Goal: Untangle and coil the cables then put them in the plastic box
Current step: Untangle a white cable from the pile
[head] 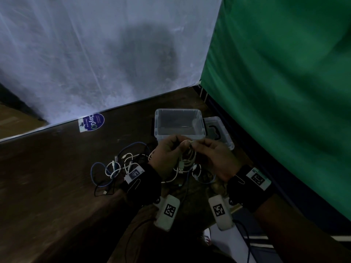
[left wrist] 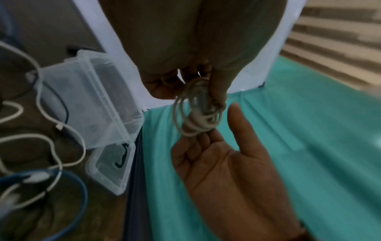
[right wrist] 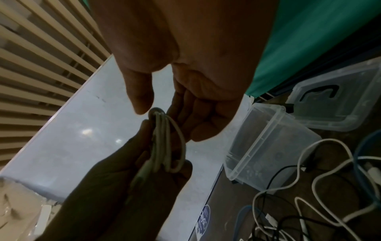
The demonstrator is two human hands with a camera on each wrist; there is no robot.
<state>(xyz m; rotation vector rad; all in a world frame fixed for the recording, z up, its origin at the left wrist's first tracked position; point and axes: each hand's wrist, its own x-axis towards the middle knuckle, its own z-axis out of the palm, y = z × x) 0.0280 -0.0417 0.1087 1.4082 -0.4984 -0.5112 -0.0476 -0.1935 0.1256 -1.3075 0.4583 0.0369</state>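
1. Dark wooden tabletop fills my head view, backed by a pale translucent sheet and a green cloth hanging on the right.
2. I see the clear plastic box standing open near the far edge of the table, with its lid lying just beside it on the right, black handle facing up.
3. My left hand is raised just in front of the box, its fingers curled around a coiled white cable; the loops hang below the hand and a USB plug dangles at the bottom.
4. My right hand meets the left one at the top of the coil, where thumb and fingertips pinch the cable's end.
5. From the left wrist camera I see the coil as several stacked loops, with the right hand's fingers touching its lower side.
6. From the right wrist camera the loops sit against the left hand's palm, the thumb of the right hand just above them.
7. On the table to the left of the hands lies a tangle of loose cables: white, black and blue strands crossing one another.
8. A round purple sticker sits on the table near the sheet.
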